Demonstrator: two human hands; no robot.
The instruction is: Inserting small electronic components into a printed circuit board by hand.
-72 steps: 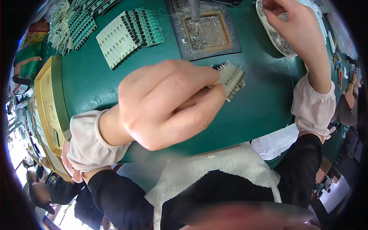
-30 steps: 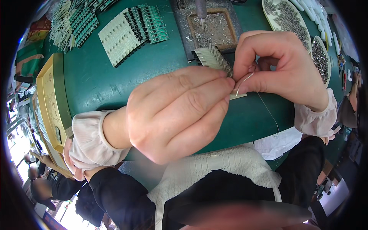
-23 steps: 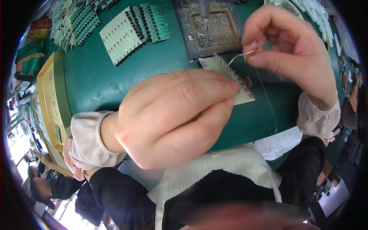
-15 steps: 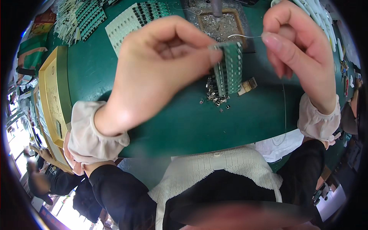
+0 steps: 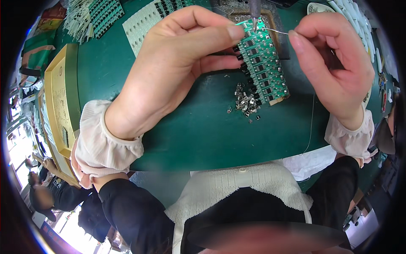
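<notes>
Pinched between thumb and fingers of the left hand [image 5: 177,63], a green circuit board strip [image 5: 263,63] tilts above the green table [image 5: 203,135]. Right hand [image 5: 338,67] closes thumb and forefinger on a thin solder wire [image 5: 277,31], its tip apparently at the soldering iron tip [image 5: 255,12]. Small metal parts [image 5: 246,101] lie scattered beneath the strip.

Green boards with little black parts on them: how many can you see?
3. One green board is held up by the left hand, near the right hand. Two more lie at the table's far edge, cut off by the frame; others may be hidden.
</notes>
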